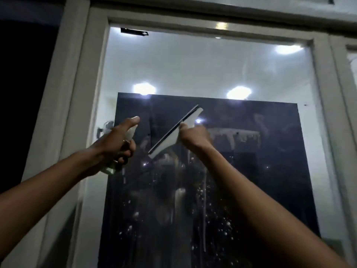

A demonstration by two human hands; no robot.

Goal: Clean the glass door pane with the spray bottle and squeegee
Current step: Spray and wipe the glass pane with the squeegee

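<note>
The glass door pane [193,64] fills the view, wet with droplets and foam streaks over a dark sheet behind it. My right hand [194,135] grips a white squeegee [174,132], its blade tilted diagonally and held against the glass near the middle. To the left, my left hand [116,144] holds a small spray bottle [110,170], fingers curled round its body and the forefinger stretched out over the white nozzle, raised close to the pane's left side.
A pale door frame [77,93] borders the pane on the left, top and right. A small handle or latch [100,130] sits on the left frame behind my left hand. Ceiling lights reflect in the glass. A foam band [235,133] runs right of the squeegee.
</note>
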